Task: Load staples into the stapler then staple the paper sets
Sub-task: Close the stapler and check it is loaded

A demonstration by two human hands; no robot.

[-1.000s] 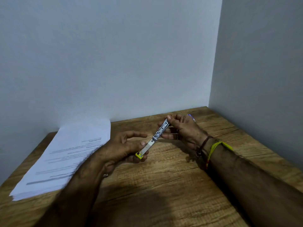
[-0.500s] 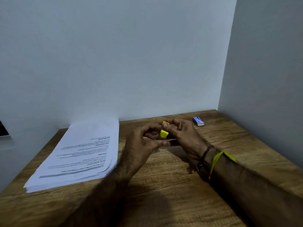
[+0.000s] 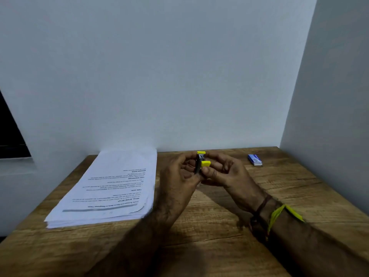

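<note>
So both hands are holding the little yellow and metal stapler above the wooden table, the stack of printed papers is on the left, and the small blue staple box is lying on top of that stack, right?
Not quite. The head view shows the small blue staple box lying on the bare wooden table at the far right, well apart from the stack of printed papers. The rest stands: the left hand and right hand hold the little yellow and metal stapler.

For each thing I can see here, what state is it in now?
Stapler: held upright above the table by both hands, yellow ends up.
Left hand: gripping the stapler.
Right hand: gripping the stapler.
Staple box: lying on the table, apart from the hands; open or closed, cannot tell.
Paper stack: lying flat, untouched.
</note>
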